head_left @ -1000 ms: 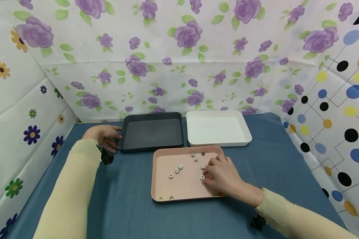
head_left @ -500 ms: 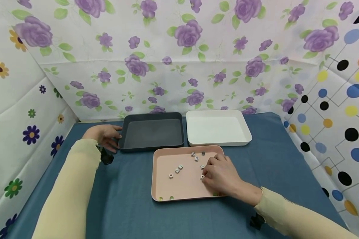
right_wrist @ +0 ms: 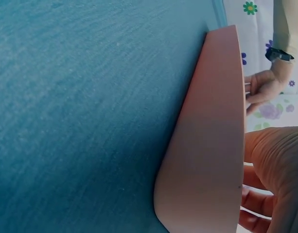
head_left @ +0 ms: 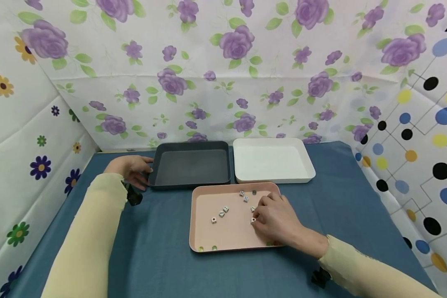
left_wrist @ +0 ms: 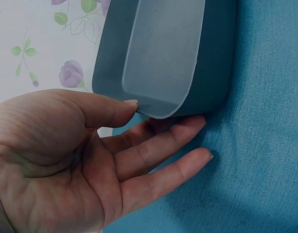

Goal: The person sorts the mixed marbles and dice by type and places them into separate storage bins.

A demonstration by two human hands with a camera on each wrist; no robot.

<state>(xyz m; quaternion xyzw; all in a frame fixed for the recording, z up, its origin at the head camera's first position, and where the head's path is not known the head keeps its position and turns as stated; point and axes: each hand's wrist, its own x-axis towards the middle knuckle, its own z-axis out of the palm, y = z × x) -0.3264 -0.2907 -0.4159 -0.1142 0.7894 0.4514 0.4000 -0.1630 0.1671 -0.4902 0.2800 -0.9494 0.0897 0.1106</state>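
My left hand (left_wrist: 80,160) is at the left end of the dark grey tray (head_left: 193,165). Its thumb lies on the rim and the fingers reach along the outer wall. Over the right part of a pink tray (head_left: 205,236), my right hand (head_left: 275,219) points its bent fingers down. A white die (head_left: 253,221) shows between its thumb and index finger. Close by lies another die (head_left: 253,209), partly covered by the hand. More white dice (head_left: 221,214) are scattered in the pink tray. The right wrist view shows the tray's outer wall (right_wrist: 207,131), which hides the fingertips.
A white tray (head_left: 272,159) stands right of the dark one, behind the pink tray. A small grey piece (head_left: 254,192) lies near the pink tray's back edge. Small yellow-green pieces (head_left: 214,248) lie along its front edge. Blue cloth (head_left: 152,265) covers the table; patterned sheets surround it.
The whole head view shifts very slightly. Both hands, the trays and the dice keep their places.
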